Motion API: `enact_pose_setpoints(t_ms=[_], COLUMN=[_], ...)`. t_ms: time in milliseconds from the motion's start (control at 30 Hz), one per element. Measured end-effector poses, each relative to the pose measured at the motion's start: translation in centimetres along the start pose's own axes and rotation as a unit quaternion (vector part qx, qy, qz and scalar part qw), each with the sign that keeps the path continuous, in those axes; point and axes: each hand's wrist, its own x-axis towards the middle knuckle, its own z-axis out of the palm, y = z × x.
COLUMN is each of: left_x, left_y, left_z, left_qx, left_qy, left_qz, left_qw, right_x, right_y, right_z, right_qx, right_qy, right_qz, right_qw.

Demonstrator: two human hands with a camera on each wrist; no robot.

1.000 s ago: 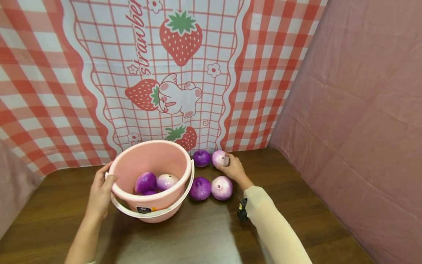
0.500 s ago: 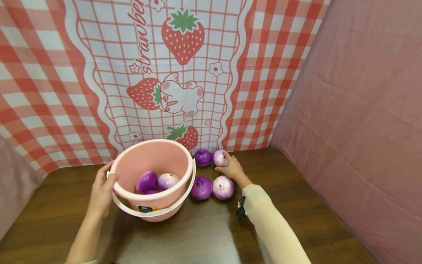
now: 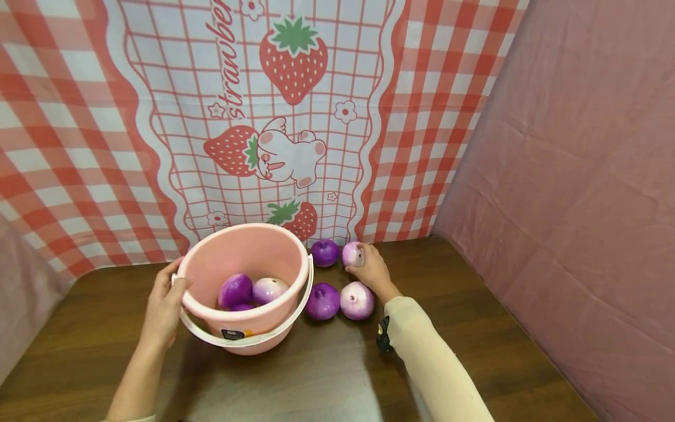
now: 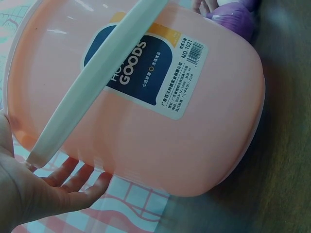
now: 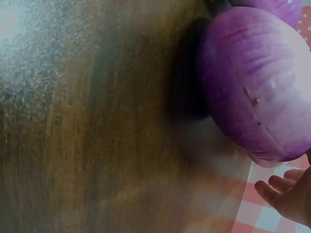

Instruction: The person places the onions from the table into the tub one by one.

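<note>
In the head view my left hand (image 3: 162,308) grips the left rim of a pink bucket (image 3: 245,249), thumb over the edge and fingers outside. The bucket tips towards me, with several onions inside, including a purple one (image 3: 235,291) and a pale one (image 3: 269,290). My right hand (image 3: 375,274) holds a pale purple-white onion (image 3: 351,254) at the back of the table between thumb and fingers. Beside it sits a purple onion (image 3: 324,252). In front are another purple onion (image 3: 323,301) and a pale one (image 3: 357,300), which looms large in the right wrist view.
A white handle (image 3: 263,338) hangs down across the bucket's front. The brown wooden table (image 3: 327,381) ends at a red-and-white checked strawberry cloth (image 3: 416,135) behind. A pink cloth wall (image 3: 559,176) stands along the right.
My right fingers have spread a little and drawn in again around the back pale onion, which stays nearly in place. The left hand and bucket look unmoved; the view has shifted slightly.
</note>
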Motion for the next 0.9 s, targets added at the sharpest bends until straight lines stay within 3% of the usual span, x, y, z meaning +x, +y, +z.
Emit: enact_pose_setpoints(t_ms=[267, 900], left_x=[0.05, 0.06], left_y=[-0.1, 0.05], left_z=[0.04, 0.02], left_qx=[-0.004, -0.002], left_qy=[0.0, -0.002], left_qz=[0.004, 0.002], left_qw=[1.0, 1.0], right_x=[0.15, 0.52], right_y=[-0.08, -0.07], right_z=[0.45, 0.11], right_qx=[0.001, -0.017], right_qy=[0.03, 0.011], right_qz=[0.01, 0.014], right_qw=[0.9995, 0.9997])
